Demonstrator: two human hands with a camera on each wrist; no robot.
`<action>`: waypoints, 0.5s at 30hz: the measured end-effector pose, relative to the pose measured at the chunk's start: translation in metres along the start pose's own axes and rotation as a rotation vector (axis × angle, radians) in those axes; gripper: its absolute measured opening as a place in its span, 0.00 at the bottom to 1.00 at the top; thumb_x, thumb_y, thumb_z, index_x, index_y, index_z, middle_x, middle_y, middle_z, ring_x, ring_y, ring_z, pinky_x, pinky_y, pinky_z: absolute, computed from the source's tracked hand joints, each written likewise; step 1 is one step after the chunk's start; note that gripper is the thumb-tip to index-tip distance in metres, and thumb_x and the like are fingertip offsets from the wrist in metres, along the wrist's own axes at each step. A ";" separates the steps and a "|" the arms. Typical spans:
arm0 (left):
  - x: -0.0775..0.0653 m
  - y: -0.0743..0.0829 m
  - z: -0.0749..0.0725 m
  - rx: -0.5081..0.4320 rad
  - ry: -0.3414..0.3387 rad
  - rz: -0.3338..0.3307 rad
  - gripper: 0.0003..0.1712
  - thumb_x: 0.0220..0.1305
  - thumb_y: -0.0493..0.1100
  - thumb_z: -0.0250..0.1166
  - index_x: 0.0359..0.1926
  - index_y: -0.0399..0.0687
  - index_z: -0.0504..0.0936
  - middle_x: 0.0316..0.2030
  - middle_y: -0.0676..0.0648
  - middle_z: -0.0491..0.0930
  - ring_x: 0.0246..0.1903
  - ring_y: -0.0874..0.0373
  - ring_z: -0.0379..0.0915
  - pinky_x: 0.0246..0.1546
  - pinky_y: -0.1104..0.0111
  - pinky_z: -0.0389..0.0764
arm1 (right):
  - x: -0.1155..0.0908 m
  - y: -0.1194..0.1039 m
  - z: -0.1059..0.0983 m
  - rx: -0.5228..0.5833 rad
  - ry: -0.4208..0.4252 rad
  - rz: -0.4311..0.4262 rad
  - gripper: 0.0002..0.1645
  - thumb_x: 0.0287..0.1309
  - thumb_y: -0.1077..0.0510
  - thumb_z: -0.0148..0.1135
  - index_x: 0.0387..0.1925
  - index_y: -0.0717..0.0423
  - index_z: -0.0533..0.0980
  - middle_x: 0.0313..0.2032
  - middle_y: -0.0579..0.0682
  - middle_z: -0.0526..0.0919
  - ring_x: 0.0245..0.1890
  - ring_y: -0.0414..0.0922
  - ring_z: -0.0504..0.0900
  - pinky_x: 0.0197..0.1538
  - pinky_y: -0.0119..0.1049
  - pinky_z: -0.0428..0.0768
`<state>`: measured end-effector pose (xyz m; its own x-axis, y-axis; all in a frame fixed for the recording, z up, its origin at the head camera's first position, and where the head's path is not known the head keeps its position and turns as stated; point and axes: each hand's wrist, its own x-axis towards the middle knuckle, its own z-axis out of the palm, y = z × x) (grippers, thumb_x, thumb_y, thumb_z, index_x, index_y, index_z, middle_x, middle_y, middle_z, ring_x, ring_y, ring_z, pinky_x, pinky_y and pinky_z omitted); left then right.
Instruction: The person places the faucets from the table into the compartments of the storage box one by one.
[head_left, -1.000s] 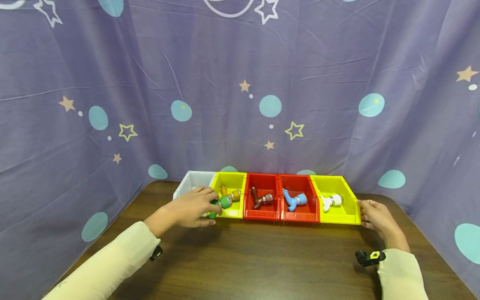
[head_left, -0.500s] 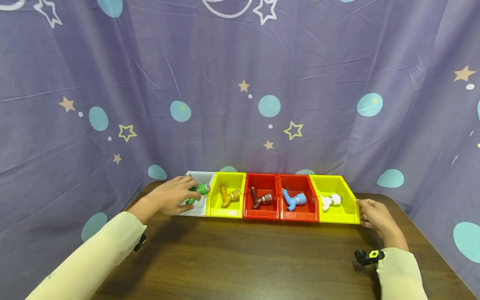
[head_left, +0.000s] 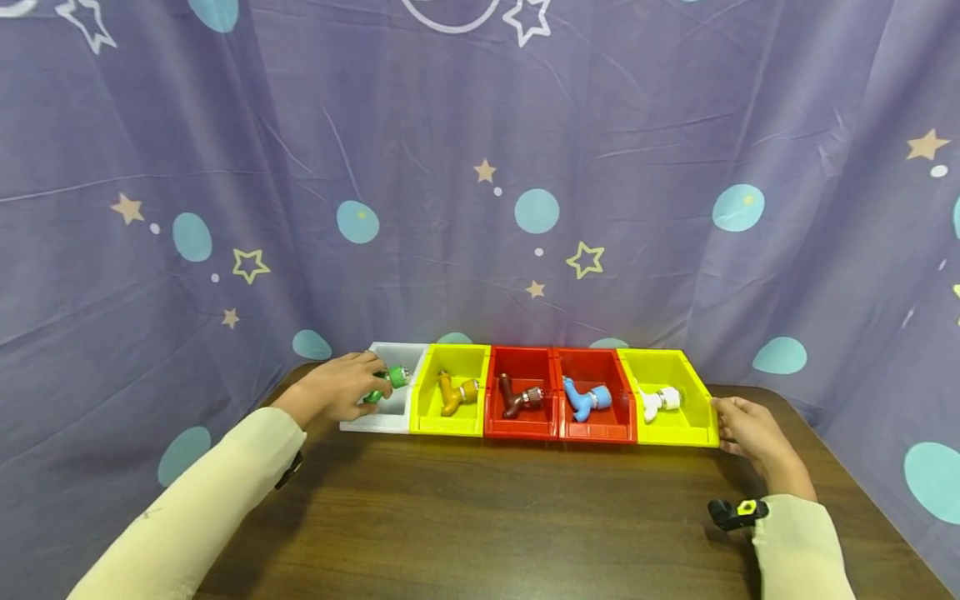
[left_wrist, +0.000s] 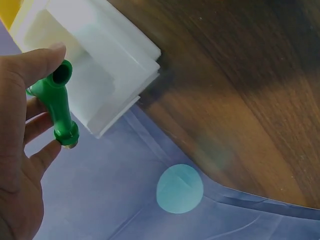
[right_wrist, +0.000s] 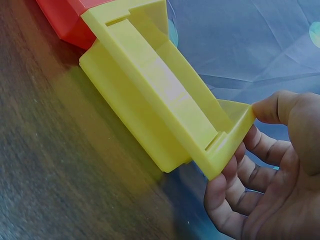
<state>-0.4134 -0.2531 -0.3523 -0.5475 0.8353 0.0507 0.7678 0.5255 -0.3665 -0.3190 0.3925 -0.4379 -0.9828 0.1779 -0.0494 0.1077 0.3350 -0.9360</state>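
Observation:
My left hand (head_left: 339, 385) is over the white bin (head_left: 375, 423) at the row's left end. Its thumb and fingers hold a green tap (left_wrist: 59, 105) with a metal collar, partly covered by the hand in the head view. In the left wrist view the thumb lies by the tap's open spout and a fingertip touches its other end. At the far right, my right hand (head_left: 757, 437) grips the side wall of a yellow bin (right_wrist: 150, 95), thumb at the top corner and fingers along the outside. A white tap (head_left: 660, 403) lies in that bin.
Between the end bins stand another yellow bin (head_left: 450, 430) with an orange-yellow tap (head_left: 456, 393), a red bin (head_left: 517, 432) with a brown tap (head_left: 517, 397) and a red bin (head_left: 600, 433) with a light-blue tap (head_left: 585, 400). A patterned curtain (head_left: 450, 208) hangs behind the wooden table (head_left: 510, 517).
My left hand has carried the green tap leftward from the front of the left yellow bin to over the white bin, where it is slightly lower. The right hand has stayed on its bin.

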 end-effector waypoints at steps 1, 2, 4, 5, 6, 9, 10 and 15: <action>0.001 -0.001 0.001 -0.004 -0.009 -0.004 0.13 0.61 0.48 0.73 0.47 0.56 0.86 0.49 0.47 0.79 0.51 0.47 0.72 0.59 0.47 0.74 | 0.000 -0.001 0.000 -0.003 0.000 -0.003 0.26 0.78 0.44 0.44 0.50 0.66 0.69 0.36 0.49 0.71 0.33 0.40 0.75 0.37 0.35 0.83; 0.002 -0.002 0.002 -0.002 -0.019 -0.007 0.12 0.61 0.48 0.73 0.46 0.56 0.86 0.48 0.47 0.79 0.50 0.48 0.72 0.58 0.48 0.74 | 0.000 -0.002 -0.001 -0.007 -0.002 -0.005 0.26 0.78 0.44 0.44 0.51 0.66 0.69 0.36 0.49 0.71 0.33 0.40 0.75 0.37 0.35 0.83; 0.005 -0.003 0.005 0.002 -0.032 -0.007 0.12 0.62 0.49 0.73 0.46 0.57 0.86 0.46 0.49 0.79 0.48 0.49 0.72 0.56 0.50 0.75 | -0.001 -0.003 -0.001 -0.011 -0.001 -0.009 0.26 0.78 0.44 0.44 0.50 0.66 0.69 0.36 0.50 0.71 0.33 0.40 0.75 0.37 0.35 0.83; 0.007 -0.004 0.007 0.005 -0.036 -0.005 0.11 0.62 0.49 0.73 0.45 0.58 0.86 0.45 0.50 0.78 0.47 0.50 0.71 0.54 0.51 0.76 | -0.001 -0.003 -0.001 -0.011 -0.001 -0.008 0.26 0.78 0.44 0.44 0.50 0.66 0.69 0.36 0.50 0.71 0.33 0.40 0.75 0.37 0.35 0.83; 0.008 -0.005 0.009 0.005 -0.040 -0.005 0.11 0.62 0.49 0.73 0.44 0.58 0.85 0.44 0.51 0.78 0.46 0.51 0.71 0.53 0.51 0.76 | -0.001 -0.003 -0.001 -0.010 -0.001 -0.008 0.26 0.78 0.44 0.44 0.50 0.66 0.69 0.36 0.50 0.71 0.33 0.40 0.75 0.37 0.35 0.83; 0.013 -0.008 0.014 0.004 -0.056 -0.015 0.10 0.62 0.50 0.73 0.43 0.60 0.85 0.42 0.52 0.77 0.44 0.52 0.70 0.49 0.53 0.77 | -0.001 -0.002 0.000 -0.004 0.001 -0.001 0.26 0.78 0.44 0.44 0.48 0.65 0.70 0.36 0.49 0.71 0.33 0.41 0.75 0.37 0.35 0.83; 0.014 -0.009 0.016 0.000 -0.062 -0.020 0.10 0.61 0.50 0.73 0.43 0.60 0.85 0.42 0.52 0.77 0.44 0.52 0.70 0.49 0.53 0.78 | -0.001 -0.002 0.000 0.000 0.002 0.001 0.25 0.78 0.44 0.44 0.48 0.65 0.70 0.36 0.49 0.71 0.32 0.41 0.75 0.36 0.35 0.83; 0.020 -0.012 0.023 -0.012 -0.095 -0.054 0.10 0.62 0.51 0.73 0.44 0.61 0.86 0.44 0.52 0.78 0.46 0.52 0.71 0.50 0.53 0.78 | -0.002 -0.002 0.001 0.005 0.008 0.001 0.24 0.78 0.44 0.45 0.46 0.64 0.70 0.35 0.49 0.71 0.32 0.41 0.75 0.36 0.35 0.83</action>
<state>-0.4410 -0.2461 -0.3683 -0.6170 0.7868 -0.0181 0.7399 0.5721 -0.3540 -0.3176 0.3908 -0.4358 -0.9814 0.1859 -0.0476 0.1079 0.3297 -0.9379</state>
